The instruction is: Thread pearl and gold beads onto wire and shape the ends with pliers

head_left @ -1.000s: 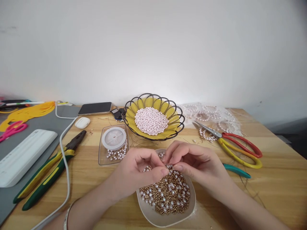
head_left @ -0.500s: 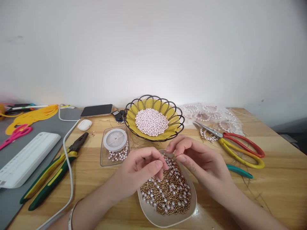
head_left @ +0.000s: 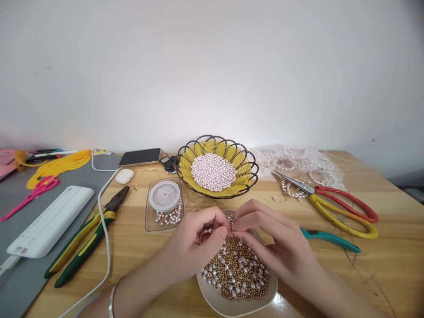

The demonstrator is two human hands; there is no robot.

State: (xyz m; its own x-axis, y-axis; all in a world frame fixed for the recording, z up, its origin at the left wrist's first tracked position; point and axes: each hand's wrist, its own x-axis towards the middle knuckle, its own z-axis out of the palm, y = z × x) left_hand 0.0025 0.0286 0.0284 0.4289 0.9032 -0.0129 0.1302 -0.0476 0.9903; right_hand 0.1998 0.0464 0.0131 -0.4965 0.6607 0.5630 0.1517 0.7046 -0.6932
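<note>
Left hand (head_left: 202, 240) and right hand (head_left: 274, 240) meet over the bowl (head_left: 212, 295) of gold and pearly beads (head_left: 243, 274).

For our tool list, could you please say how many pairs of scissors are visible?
2: pink scissors on the grey mat, left; red-and-yellow scissors at right. The partly hidden teal handle may belong to another.

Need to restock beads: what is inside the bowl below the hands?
The bowl holds gold beads and pearl beads. The left hand and right hand hide some of its far part; what lies deeper is covered.
</note>
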